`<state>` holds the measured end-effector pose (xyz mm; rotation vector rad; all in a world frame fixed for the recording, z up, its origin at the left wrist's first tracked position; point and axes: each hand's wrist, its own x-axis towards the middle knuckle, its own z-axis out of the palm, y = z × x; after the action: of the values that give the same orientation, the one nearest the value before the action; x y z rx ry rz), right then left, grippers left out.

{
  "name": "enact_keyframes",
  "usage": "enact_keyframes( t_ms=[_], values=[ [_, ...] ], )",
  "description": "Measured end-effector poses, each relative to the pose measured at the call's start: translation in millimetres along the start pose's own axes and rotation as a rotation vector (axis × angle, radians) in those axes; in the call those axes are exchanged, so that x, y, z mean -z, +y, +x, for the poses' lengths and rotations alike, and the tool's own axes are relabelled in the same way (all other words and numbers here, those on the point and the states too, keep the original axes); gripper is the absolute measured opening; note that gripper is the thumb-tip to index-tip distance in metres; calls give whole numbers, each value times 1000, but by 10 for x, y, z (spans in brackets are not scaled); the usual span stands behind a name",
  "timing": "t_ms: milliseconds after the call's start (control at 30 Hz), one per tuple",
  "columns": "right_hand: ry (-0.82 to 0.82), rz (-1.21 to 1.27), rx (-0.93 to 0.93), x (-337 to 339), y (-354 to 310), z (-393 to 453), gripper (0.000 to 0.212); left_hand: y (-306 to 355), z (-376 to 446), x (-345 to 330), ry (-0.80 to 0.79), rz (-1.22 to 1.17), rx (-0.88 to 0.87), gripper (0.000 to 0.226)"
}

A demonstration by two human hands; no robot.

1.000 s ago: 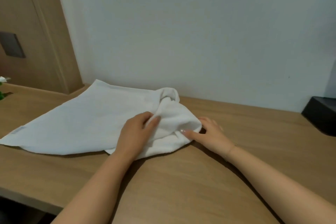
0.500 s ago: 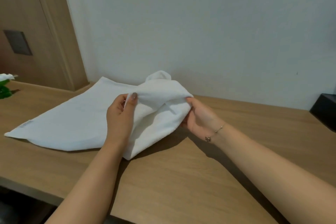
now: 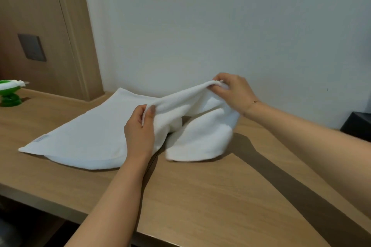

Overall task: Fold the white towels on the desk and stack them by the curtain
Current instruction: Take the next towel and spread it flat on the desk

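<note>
Item: white towel point(image 3: 84, 138), edge pinched taut between my left fingers point(image 3: 149, 111) and right fingers point(image 3: 217, 86); best kept level, corners matched, above worktop point(image 3: 200, 196).

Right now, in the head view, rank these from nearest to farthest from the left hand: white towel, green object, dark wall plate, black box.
1. white terry towel: pinched in left hand.
2. green plastic object: far left on desk.
3. dark rectangular wall plate: upper left, on wood panel.
4. black box: far right edge.

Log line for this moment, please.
left hand: pinches towel edge | right hand: grips raised edge | fold: not done
</note>
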<state>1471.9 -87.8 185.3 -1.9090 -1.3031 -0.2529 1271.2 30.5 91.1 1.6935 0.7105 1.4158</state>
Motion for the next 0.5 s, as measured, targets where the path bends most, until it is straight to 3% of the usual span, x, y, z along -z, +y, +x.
enact_keyframes(
  t_ms=[100,167,233,333,433,500],
  values=[
    [57,-549,421,296,46,28,30,11,-19,6,-45,30,-15,26],
    [77,-696,609,408,77,-34,34,21,-42,8,-92,47,-27,25],
    [58,-713,670,464,88,-224,28,6,-48,19,-151,50,-5,26],
    [-174,-640,565,462,143,-703,18,-9,-69,35,-273,0,50,36],
    [-538,-580,312,468,192,-1162,32,33,-120,32,-406,18,87,57],
    [-673,-511,188,502,231,-1384,43,61,-160,58,-493,59,118,80]
  ],
)
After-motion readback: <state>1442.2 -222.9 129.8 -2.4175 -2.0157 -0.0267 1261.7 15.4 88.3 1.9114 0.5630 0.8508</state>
